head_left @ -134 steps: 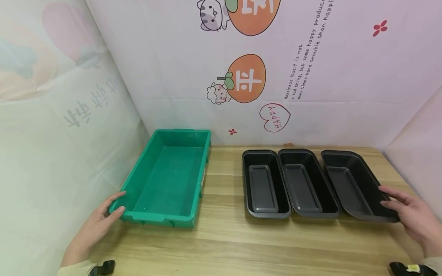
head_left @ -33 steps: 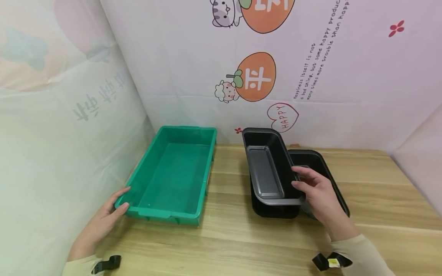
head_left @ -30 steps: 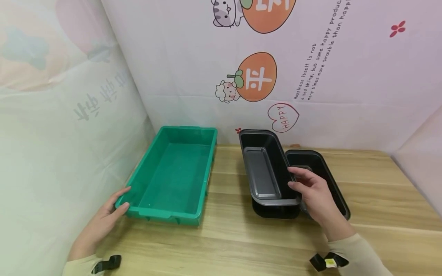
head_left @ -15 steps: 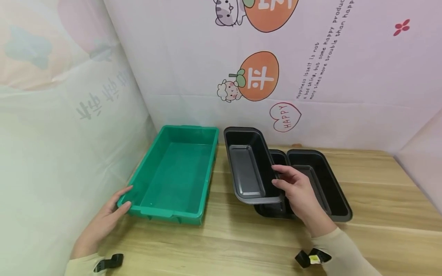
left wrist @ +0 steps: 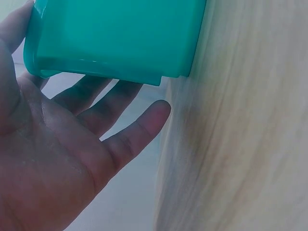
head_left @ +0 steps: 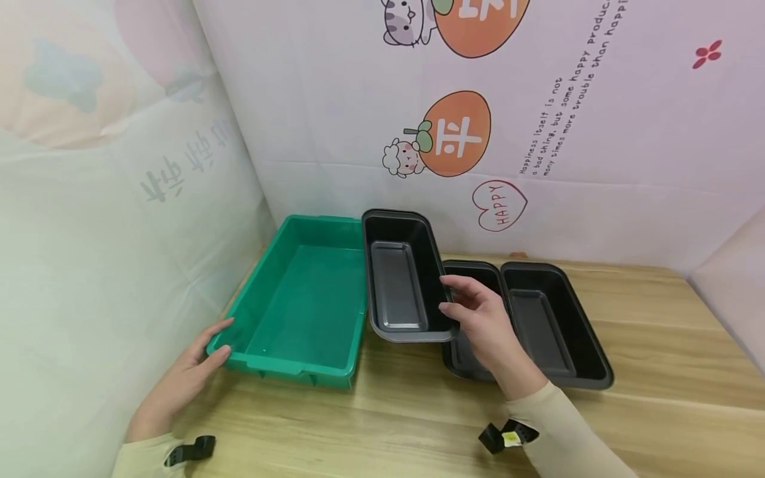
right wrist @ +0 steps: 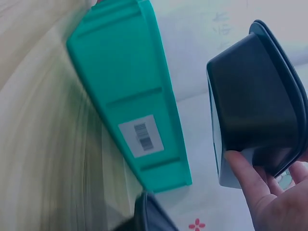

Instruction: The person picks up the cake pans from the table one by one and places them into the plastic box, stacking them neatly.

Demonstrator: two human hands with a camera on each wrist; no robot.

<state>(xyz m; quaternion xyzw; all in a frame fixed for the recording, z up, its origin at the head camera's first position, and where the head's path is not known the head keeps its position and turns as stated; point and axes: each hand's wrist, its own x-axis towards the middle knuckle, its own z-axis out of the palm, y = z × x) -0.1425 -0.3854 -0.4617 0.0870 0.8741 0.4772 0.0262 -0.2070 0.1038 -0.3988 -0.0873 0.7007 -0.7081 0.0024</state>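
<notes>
My right hand grips a black loaf pan by its right side wall, thumb and a finger inside the rim. The pan hangs above the table, overlapping the right edge of a green plastic tray in the head view. From the right wrist view, the loaf pan shows its underside, with fingers beneath it. My left hand holds the tray's near left corner, thumb and index finger over the rim. In the left wrist view the other fingers of the left hand extend under the tray's rim.
Two more black loaf pans stand side by side on the wooden table: one partly behind the right hand, the other to its right. A printed cloth wall rises behind, and another cloth closes the left side.
The right hand has lifted the rightmost loaf pan and carried it left over the other two, to the tray's right edge. The left hand keeps its hold on the tray corner.
</notes>
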